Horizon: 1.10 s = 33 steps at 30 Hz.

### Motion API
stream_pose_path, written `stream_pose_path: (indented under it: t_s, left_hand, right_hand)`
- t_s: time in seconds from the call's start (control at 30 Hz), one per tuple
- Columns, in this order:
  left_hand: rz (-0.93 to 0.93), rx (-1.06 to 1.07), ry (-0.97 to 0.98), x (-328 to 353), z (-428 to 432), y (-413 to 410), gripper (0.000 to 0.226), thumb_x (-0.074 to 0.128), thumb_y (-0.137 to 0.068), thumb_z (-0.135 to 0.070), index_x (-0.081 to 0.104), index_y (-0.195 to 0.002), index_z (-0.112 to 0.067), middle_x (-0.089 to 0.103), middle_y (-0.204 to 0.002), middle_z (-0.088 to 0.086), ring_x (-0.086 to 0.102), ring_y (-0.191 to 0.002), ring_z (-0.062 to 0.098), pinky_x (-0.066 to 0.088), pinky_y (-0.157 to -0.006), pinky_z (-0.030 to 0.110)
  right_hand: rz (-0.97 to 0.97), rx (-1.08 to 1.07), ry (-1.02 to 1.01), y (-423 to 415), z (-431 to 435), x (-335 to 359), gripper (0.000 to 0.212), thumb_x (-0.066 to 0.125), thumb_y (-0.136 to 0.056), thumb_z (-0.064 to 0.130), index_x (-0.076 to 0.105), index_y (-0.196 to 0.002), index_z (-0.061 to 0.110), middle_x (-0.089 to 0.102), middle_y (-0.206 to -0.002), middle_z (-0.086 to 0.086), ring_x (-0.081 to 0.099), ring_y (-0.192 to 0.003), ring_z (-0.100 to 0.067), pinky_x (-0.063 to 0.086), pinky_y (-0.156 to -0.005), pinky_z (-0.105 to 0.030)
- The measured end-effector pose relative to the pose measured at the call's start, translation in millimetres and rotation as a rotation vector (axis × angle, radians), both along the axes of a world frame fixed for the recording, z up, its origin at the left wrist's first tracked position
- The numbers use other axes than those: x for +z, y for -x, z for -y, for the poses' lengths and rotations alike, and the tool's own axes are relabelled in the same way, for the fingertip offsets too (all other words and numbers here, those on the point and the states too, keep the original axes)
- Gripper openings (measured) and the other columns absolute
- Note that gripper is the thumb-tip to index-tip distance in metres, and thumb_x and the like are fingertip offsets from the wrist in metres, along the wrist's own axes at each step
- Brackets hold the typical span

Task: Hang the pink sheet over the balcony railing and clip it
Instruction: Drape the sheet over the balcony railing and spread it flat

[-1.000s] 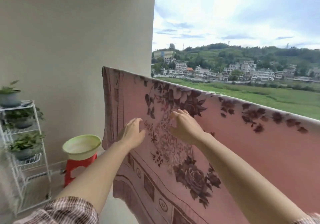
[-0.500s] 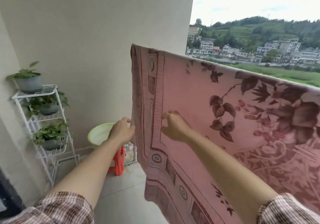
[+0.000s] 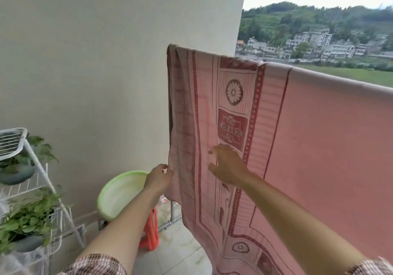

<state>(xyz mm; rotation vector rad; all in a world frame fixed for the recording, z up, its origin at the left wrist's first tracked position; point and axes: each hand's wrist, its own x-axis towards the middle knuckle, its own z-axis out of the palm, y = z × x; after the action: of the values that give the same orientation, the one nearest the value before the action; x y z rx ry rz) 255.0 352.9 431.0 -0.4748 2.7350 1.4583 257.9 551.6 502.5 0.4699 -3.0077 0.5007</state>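
pink sheet (image 3: 319, 147) over railing, left hand (image 3: 158, 178) at edge

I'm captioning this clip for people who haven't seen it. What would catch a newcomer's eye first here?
First, the big pink sheet with dark red borders, draped over the balcony railing and filling the right half. Next, the two bare hands at centre: the left hand pinches the sheet's side edge, the right hand lies spread against its patterned border. Lower left, a pale green basin sits on a red stool beside a white plant rack.

Two bare forearms, short brown-and-white checked sleeves (image 3: 95, 264) at both upper arms
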Motion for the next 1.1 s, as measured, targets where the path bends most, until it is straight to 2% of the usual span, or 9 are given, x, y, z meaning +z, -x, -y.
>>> stream_pose_path:
  t_s: [0.2, 0.33, 0.47, 0.57, 0.67, 0.8, 0.9, 1.0, 1.1]
  left_hand:
    - [-0.107, -0.037, -0.083, 26.1, 31.9, 137.2, 0.04, 0.045, -0.096, -0.022, 0.05, -0.134, -0.012, 0.051, -0.139, 0.007, 0.046, -0.128, 0.026, 0.035, -0.095, 0.025]
    - [-0.115, -0.111, -0.248, 30.5, 43.1, 211.3, 0.03, 0.041, -0.096, -0.021, 0.062, -0.117, -0.017, 0.062, -0.119, 0.0, 0.054, -0.116, 0.023, 0.04, -0.099, 0.03]
    - [-0.126, -0.119, -0.419, 42.7, 55.5, 270.6, 0.036, 0.047, -0.096, -0.024, 0.047, -0.13, -0.013, 0.05, -0.122, -0.001, 0.052, -0.119, 0.025, 0.04, -0.093, 0.032]
    - [-0.062, -0.181, -0.535, 47.2, 61.8, 304.9, 0.055, 0.056, -0.092, -0.024, 0.035, -0.14, -0.008, 0.051, -0.131, 0.009, 0.055, -0.104, 0.024, 0.045, -0.085, 0.032]
    - [-0.082, -0.369, -0.619, 47.7, 70.2, 338.6, 0.044, 0.065, -0.086, -0.023, 0.05, -0.126, -0.011, 0.06, -0.124, 0.003, 0.062, -0.093, 0.017, 0.051, -0.077, 0.028]
    - [-0.071, -0.65, -0.651, 45.7, 90.4, 367.3, 0.035, 0.068, -0.084, -0.028, 0.063, -0.118, -0.018, 0.07, -0.111, 0.005, 0.068, -0.1, 0.023, 0.054, -0.09, 0.042]
    - [-0.042, -0.728, -0.564, 44.2, 112.1, 381.1, 0.023, 0.069, -0.083, -0.025, 0.07, -0.104, -0.016, 0.073, -0.102, 0.004, 0.069, -0.097, 0.024, 0.055, -0.088, 0.04]
    - [-0.099, -0.74, -0.512, 59.7, 142.9, 401.2, 0.022, 0.073, -0.08, -0.022, 0.071, -0.098, -0.01, 0.073, -0.094, 0.003, 0.07, -0.09, 0.022, 0.057, -0.077, 0.03]
    - [-0.174, -0.747, -0.671, 88.9, 171.7, 414.4, 0.026, 0.072, -0.08, -0.02, 0.072, -0.098, -0.002, 0.072, -0.098, 0.014, 0.069, -0.089, 0.026, 0.056, -0.078, 0.035]
  right_hand:
    - [-0.186, 0.009, -0.063, 112.2, 54.5, 32.2, 0.041, 0.051, -0.094, 0.023, 0.047, -0.134, 0.012, 0.051, -0.133, -0.004, 0.041, -0.129, -0.022, 0.033, -0.109, -0.041]
    - [-0.276, 0.046, -0.206, 176.6, 74.8, 44.3, 0.043, 0.047, -0.093, 0.019, 0.045, -0.135, 0.012, 0.048, -0.138, -0.002, 0.039, -0.13, -0.019, 0.027, -0.112, -0.037]
    - [-0.638, 0.07, -0.142, 231.7, 103.9, 77.3, 0.03, 0.055, -0.086, 0.004, 0.062, -0.115, 0.007, 0.06, -0.125, -0.007, 0.052, -0.123, -0.024, 0.04, -0.108, -0.042]
    - [-0.8, 0.005, -0.273, 264.5, 125.8, 110.6, 0.041, 0.056, -0.085, 0.005, 0.057, -0.127, 0.005, 0.051, -0.14, -0.012, 0.038, -0.137, -0.028, 0.023, -0.116, -0.044]
    - [-0.82, -0.132, -0.442, 286.6, 139.1, 148.4, 0.046, 0.047, -0.095, 0.012, 0.04, -0.14, 0.004, 0.041, -0.147, -0.015, 0.029, -0.142, -0.03, 0.007, -0.119, -0.042]
    - [-0.759, -0.347, -0.428, 311.0, 155.8, 173.7, 0.028, 0.042, -0.098, 0.017, 0.054, -0.121, 0.007, 0.059, -0.122, -0.012, 0.052, -0.118, -0.029, 0.034, -0.106, -0.042]
    - [-0.733, -0.487, -0.431, 321.0, 157.7, 171.1, 0.02, 0.045, -0.096, 0.011, 0.057, -0.111, 0.009, 0.063, -0.111, -0.008, 0.057, -0.107, -0.028, 0.041, -0.094, -0.042]
    - [-0.748, -0.608, -0.478, 323.9, 163.3, 162.2, 0.033, 0.047, -0.093, 0.007, 0.052, -0.125, 0.01, 0.061, -0.12, -0.008, 0.052, -0.116, -0.028, 0.033, -0.102, -0.052]
    - [-0.734, -0.692, -0.464, 323.8, 170.3, 155.3, 0.051, 0.048, -0.091, 0.003, 0.041, -0.14, 0.014, 0.058, -0.127, -0.006, 0.046, -0.123, -0.027, 0.025, -0.104, -0.056]
